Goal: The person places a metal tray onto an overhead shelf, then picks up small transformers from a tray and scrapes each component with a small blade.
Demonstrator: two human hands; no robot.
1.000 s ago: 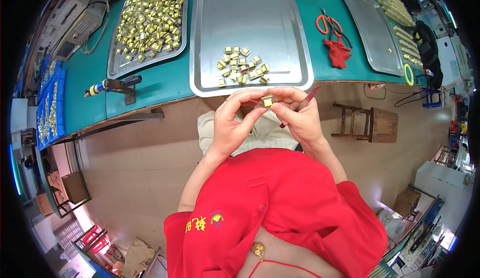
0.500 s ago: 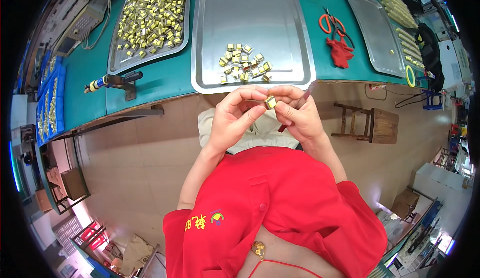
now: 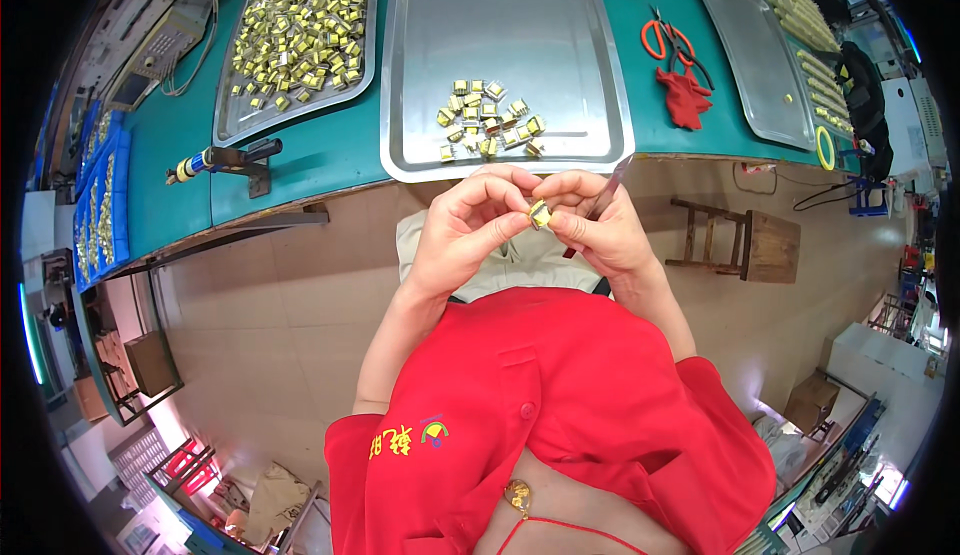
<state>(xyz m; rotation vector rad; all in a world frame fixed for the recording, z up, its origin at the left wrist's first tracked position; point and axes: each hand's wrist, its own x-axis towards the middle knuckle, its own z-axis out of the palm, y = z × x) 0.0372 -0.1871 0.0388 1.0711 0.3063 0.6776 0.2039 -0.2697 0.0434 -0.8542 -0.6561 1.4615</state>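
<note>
The person's left hand [image 3: 466, 233] stands to the left of a small yellow-and-metal part [image 3: 540, 216], its thumb and fingertips touching it. The right hand [image 3: 604, 235] meets the part from the right, so the grip is closed on it from both sides and neither hand is nearer. The part sits between the fingertips, just off the near edge of the tabletop [image 3: 330, 140]; it looks squat and blocky, and it is too small to tell which way its long axis runs. A slim dark-red strip [image 3: 611, 187] lies slantwise in the right hand.

Farther out, from the left: blue plastic bins [image 3: 124, 190] holding small parts; a clamp-like fixture [image 3: 230, 160] with a ribbed yellow-and-blue end; a metal tray [image 3: 226, 127] heaped with hard-edged yellow-and-silver blocks [image 3: 305, 30]. At the middle, straight beyond the hands, a smooth, round-cornered steel tray [image 3: 392, 105] carries a loose cluster of similar blocks [image 3: 490, 120] toward its near end. To the right lie orange-handled scissors [image 3: 645, 43], a crumpled red cloth [image 3: 684, 101] and another shiny tray [image 3: 745, 65].
</note>
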